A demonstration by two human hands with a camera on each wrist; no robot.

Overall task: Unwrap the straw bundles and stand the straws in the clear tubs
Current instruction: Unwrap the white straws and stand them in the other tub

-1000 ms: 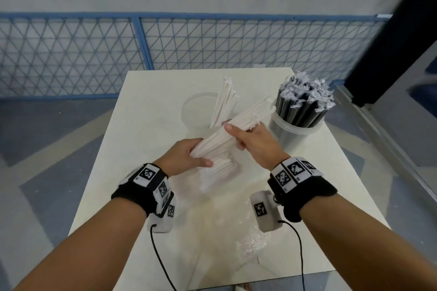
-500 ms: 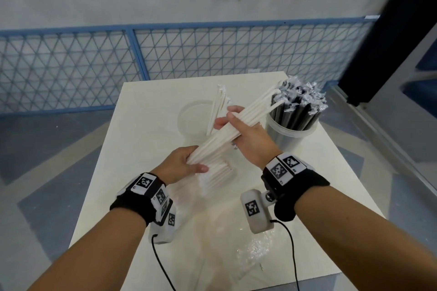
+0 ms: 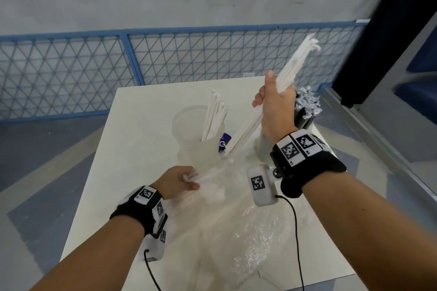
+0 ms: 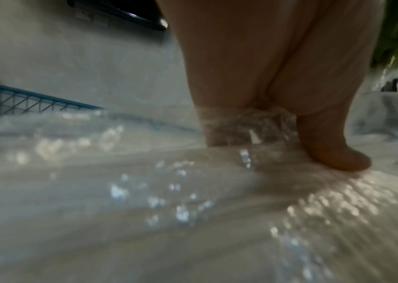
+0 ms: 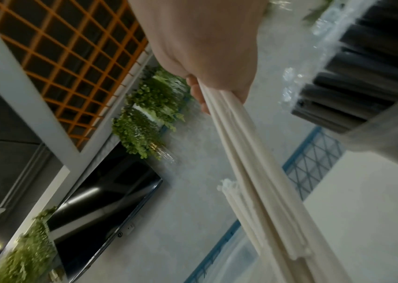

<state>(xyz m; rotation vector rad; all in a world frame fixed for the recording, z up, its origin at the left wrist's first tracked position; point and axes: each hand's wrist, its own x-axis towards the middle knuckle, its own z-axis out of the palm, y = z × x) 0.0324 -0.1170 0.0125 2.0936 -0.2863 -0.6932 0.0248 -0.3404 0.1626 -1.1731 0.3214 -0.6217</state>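
My right hand grips a bunch of white straws and holds it steeply tilted above the table. Its lower ends hang just right of the clear tub, where a few white straws lean. In the right wrist view, the right hand closes round the same bunch. My left hand lies low on the table, its fingers curled on the ends of the remaining white straws in their clear wrap. The thumb presses on the film.
A second tub with black straws in crinkled film stands at the back right, partly behind my right hand; they show close by. Loose clear wrap covers the front of the white table. A small purple label lies by the tub.
My right hand has lifted the bunch of white straws up and back, tilting it much steeper. My left hand has let go of that bunch and stays low on the wrapped straws.
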